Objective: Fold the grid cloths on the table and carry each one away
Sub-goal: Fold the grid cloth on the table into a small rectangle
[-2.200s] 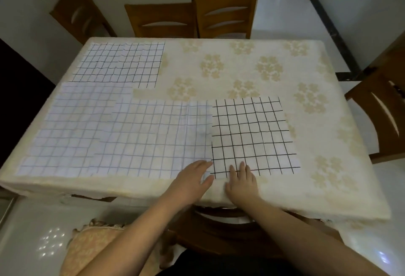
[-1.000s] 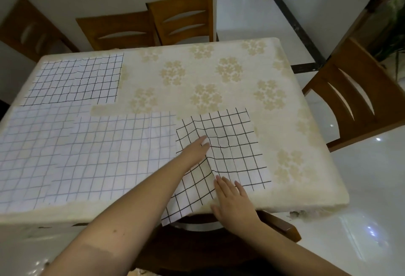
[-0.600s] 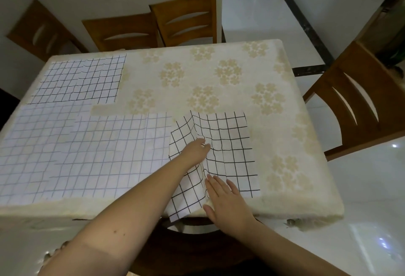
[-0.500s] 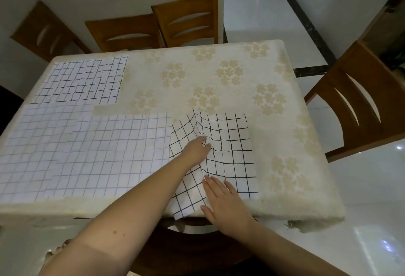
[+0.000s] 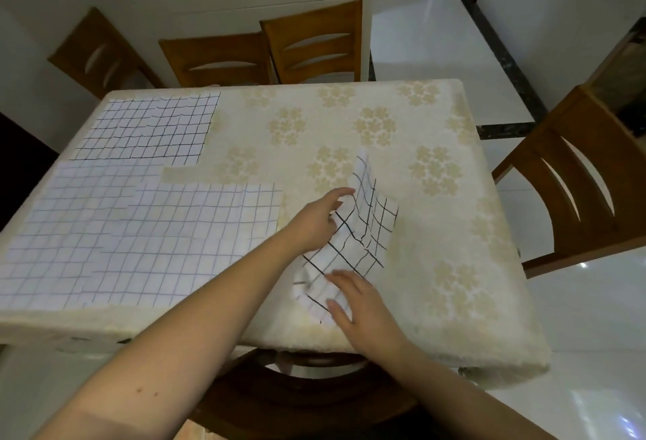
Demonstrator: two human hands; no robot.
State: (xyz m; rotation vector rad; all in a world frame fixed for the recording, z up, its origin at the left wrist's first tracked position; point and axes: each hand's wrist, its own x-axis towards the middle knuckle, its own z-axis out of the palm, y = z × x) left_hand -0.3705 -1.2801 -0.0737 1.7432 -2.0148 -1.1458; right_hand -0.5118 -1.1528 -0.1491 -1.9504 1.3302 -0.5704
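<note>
A white cloth with bold black grid lines (image 5: pixel 363 230) lies crumpled near the table's front edge, its far corner standing up off the tablecloth. My left hand (image 5: pixel 314 219) grips its left part and lifts it. My right hand (image 5: pixel 363 306) rests flat, fingers spread, on the cloth's near end. Left of it lies a pale cloth with thin blue grid lines (image 5: pixel 195 230), flat. Another pale grid cloth (image 5: pixel 70 216) lies at the far left, partly under that one. A fourth cloth with thin black lines (image 5: pixel 150 128) lies flat at the back left corner.
The table wears a cream tablecloth (image 5: pixel 437 216) with beige flower prints. Wooden chairs stand behind the table (image 5: pixel 314 44), at the right side (image 5: pixel 576 188) and under the front edge (image 5: pixel 307 401). Glossy white floor runs to the right.
The bold-grid cloth was flat, then pulled toward the front edge; now my left hand has lifted it and bunched it rightward, its far corner raised. My right hand stays on its near end.
</note>
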